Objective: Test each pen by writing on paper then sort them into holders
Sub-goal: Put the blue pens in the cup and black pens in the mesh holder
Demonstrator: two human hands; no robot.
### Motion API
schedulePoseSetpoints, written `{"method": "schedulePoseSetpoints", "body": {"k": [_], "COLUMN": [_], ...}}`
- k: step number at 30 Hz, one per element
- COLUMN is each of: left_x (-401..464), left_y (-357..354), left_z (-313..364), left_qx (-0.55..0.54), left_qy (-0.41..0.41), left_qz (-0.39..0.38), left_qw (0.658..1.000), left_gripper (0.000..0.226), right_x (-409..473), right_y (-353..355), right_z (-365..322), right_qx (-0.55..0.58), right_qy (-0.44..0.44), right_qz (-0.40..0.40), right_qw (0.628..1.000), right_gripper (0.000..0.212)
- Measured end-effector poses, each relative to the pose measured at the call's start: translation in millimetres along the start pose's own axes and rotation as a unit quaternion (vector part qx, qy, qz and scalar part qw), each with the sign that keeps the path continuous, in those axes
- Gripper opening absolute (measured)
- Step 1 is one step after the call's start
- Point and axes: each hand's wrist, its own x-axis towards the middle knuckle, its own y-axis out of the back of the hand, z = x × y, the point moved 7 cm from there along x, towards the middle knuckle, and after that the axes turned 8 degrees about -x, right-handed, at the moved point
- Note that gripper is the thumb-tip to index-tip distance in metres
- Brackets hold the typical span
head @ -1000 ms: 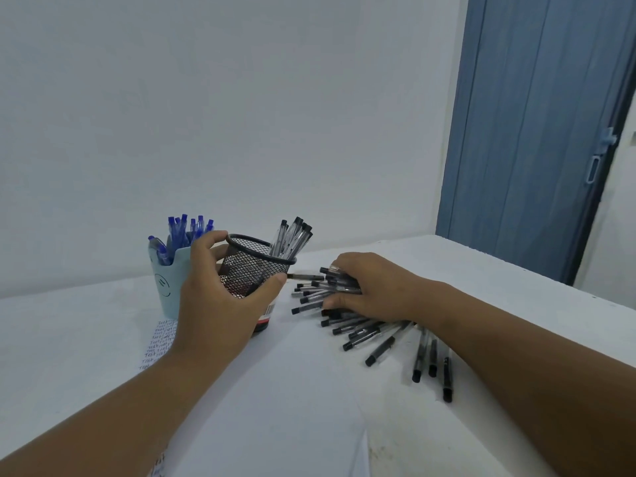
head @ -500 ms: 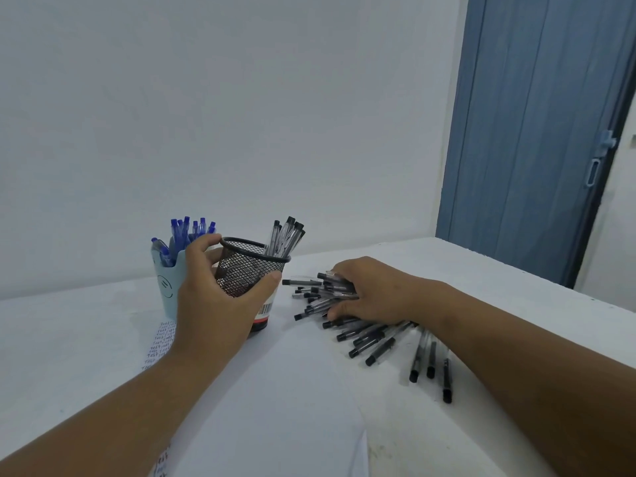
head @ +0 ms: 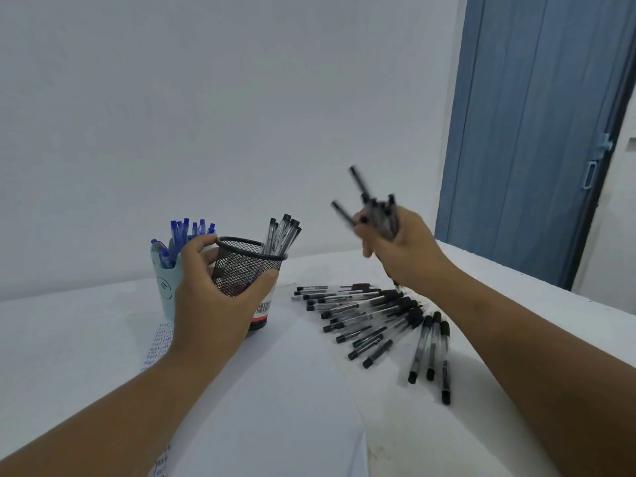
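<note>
While my left hand (head: 210, 297) curls round the black mesh holder (head: 246, 266), fingers hooked over its far rim and thumb pressed against its near wall, the pale blue cup (head: 165, 284) full of blue pens (head: 182, 232) stands just beyond my knuckles, on their outer side, touching or nearly touching the mesh. Under my left wrist lies the written sheet (head: 160, 342), its lines of handwriting showing just outside my palm, with a blank white sheet (head: 285, 407) spread between my two forearms. A few black-capped pens (head: 284, 235) lean upright inside the mesh holder, past my thumb tip. Further right, the loose pile of black pens (head: 371, 315) fans across the white table (head: 516, 304), below my raised right hand (head: 402, 249) and apart from it. That hand is lifted clear of the table, fingers closed round a bundle of black pens (head: 375, 211), whose capped ends splay out above my fingertips, blurred. Beyond my right wrist stands the blue door (head: 537, 132).
</note>
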Motion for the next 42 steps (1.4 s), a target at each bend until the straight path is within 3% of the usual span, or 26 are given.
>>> {"method": "schedulePoseSetpoints", "body": {"k": [4, 8, 12, 15, 19, 21, 26, 31, 35, 38, 42], "left_x": [0, -1, -3, -3, -3, -3, -2, -6, -13, -17, -23], "left_y": [1, 3, 6, 10, 8, 7, 5, -3, -14, -23, -31], "left_z": [1, 2, 7, 9, 10, 11, 6, 12, 23, 30, 38], "left_qx": [-0.004, -0.018, -0.023, -0.018, -0.017, -0.021, -0.010, 0.021, 0.034, 0.049, 0.070], "left_qy": [0.000, 0.008, 0.011, 0.009, 0.007, 0.004, -0.009, -0.035, -0.057, -0.079, -0.113], "left_qz": [0.001, 0.003, 0.018, 0.029, 0.019, 0.014, -0.009, -0.041, -0.072, -0.085, -0.099], "left_qw": [1.000, 1.000, 1.000, 0.999, 1.000, 1.000, 1.000, 0.998, 0.995, 0.992, 0.986], "left_gripper": [0.073, 0.072, 0.070, 0.071, 0.072, 0.071, 0.073, 0.076, 0.076, 0.079, 0.081], "right_x": [-7, -20, -37, -55, -61, -59, -48, -27, -14, -10, -16], "right_y": [-1, -43, -77, -100, -111, -109, -101, -64, -31, -23, -42], "right_z": [-16, -27, -32, -32, -37, -36, -35, -45, -57, -66, -66], "right_qx": [0.214, 0.359, 0.312, 0.227, 0.255, 0.245, 0.289, 0.318, 0.402, 0.433, 0.355], "right_qy": [-0.025, -0.098, -0.086, -0.066, -0.032, -0.040, -0.046, -0.043, -0.042, -0.033, -0.048], "right_qz": [0.090, 0.067, 0.043, -0.031, -0.081, -0.070, -0.040, 0.037, 0.136, 0.166, 0.169], "right_qw": [0.972, 0.926, 0.945, 0.971, 0.963, 0.966, 0.956, 0.946, 0.905, 0.885, 0.918], "right_gripper": [0.007, 0.024, 0.016, 0.018, 0.030, 0.032, 0.008, 0.029, 0.019, 0.018, 0.016]}}
